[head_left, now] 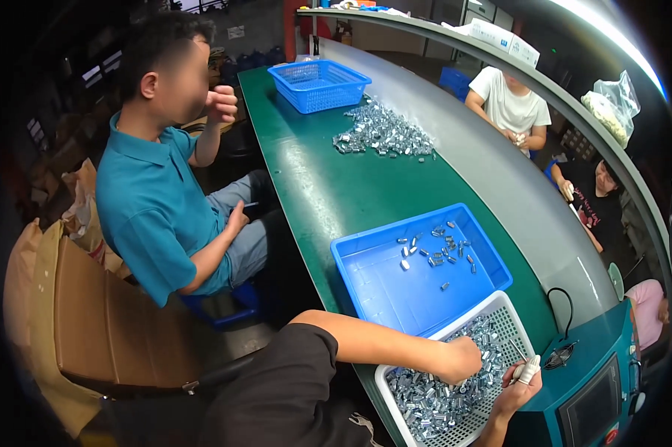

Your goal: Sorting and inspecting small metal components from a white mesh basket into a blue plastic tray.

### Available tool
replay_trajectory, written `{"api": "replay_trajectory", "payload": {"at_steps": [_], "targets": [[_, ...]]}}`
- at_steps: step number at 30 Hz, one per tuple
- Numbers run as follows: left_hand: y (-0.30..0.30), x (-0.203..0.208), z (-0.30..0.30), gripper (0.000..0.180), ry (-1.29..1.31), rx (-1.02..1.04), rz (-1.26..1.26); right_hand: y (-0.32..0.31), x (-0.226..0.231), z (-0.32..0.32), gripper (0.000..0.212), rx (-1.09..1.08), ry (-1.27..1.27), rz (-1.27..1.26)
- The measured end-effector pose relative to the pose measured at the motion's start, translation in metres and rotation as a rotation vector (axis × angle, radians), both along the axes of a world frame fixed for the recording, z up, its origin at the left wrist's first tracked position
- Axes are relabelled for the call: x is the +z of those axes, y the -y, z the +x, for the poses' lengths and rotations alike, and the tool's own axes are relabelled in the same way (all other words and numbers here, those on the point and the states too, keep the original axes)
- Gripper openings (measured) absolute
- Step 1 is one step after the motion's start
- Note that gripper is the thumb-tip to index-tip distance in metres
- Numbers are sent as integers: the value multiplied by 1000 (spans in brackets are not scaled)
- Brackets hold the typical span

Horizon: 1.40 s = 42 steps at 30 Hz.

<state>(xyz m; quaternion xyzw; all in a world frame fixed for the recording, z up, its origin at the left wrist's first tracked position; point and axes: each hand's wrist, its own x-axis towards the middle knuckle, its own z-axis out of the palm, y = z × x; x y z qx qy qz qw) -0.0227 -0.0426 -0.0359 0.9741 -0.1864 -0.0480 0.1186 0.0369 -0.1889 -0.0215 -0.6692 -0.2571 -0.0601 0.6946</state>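
Note:
A white perforated basket (512, 304) holds a heap of small silvery metal parts (433, 406). Over its heap, my left hand (461, 360) curls downward among the parts, closed like a fist; its fingertips and anything in them are hidden. My right hand (522, 381) is at the basket's right rim, with white covers on some fingers. Pinched in it is a thin metal rod (518, 349) that points up and left over the basket. Just beyond, a blue tray (380, 294) carries several loose metal parts (442, 253).
At the right stands a teal machine (582, 395) with a dark screen and a black cable. Farther along the green table (298, 186) lie a pile of metal parts (384, 130) and a blue basket (317, 86). A seated person (157, 208) is at left; others sit beyond the grey divider (492, 171).

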Motion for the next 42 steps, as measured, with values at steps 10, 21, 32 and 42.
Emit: {"api": "replay_trajectory", "payload": {"at_steps": [10, 21, 32, 42], "targets": [[-4, 8, -8, 15, 42, 4, -84, 2, -5, 1, 41, 95, 145, -18], [-11, -14, -15, 11, 63, 5, -166, 2, -7, 9, 37, 69, 212, -53], [-37, 17, -33, 24, 447, 283, -581, -2, 0, 4, 32, 81, 249, -103], [-95, 57, -16, 25, 80, 548, -943, 1, 17, 10, 33, 119, 3, -113]]}}
